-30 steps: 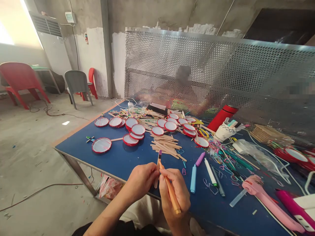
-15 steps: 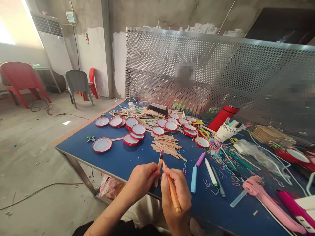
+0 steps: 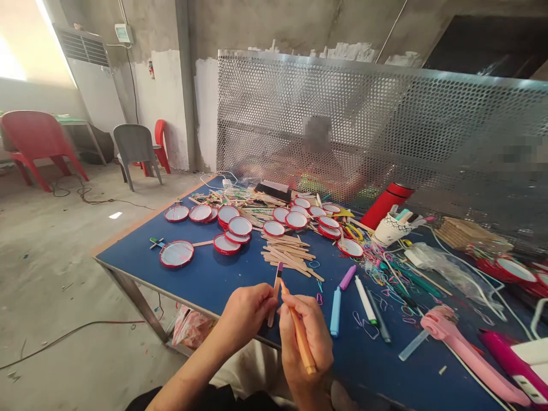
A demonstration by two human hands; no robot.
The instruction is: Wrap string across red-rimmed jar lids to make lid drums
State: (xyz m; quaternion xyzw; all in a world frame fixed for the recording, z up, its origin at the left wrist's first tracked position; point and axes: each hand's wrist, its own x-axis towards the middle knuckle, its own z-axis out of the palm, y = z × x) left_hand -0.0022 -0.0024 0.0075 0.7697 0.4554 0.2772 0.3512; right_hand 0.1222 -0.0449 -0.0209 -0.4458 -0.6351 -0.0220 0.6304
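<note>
The left hand (image 3: 248, 309) pinches a flat, purple-and-black-tipped wooden stick (image 3: 277, 285) pointing away, the right hand (image 3: 309, 331) gripping an orange marker (image 3: 303, 345), tip just right of the stick, perhaps touching.

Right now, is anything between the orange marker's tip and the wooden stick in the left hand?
Nothing visible stands between them: the right hand holds the orange marker with its tip right at the wooden stick, which the left hand pinches.
</note>
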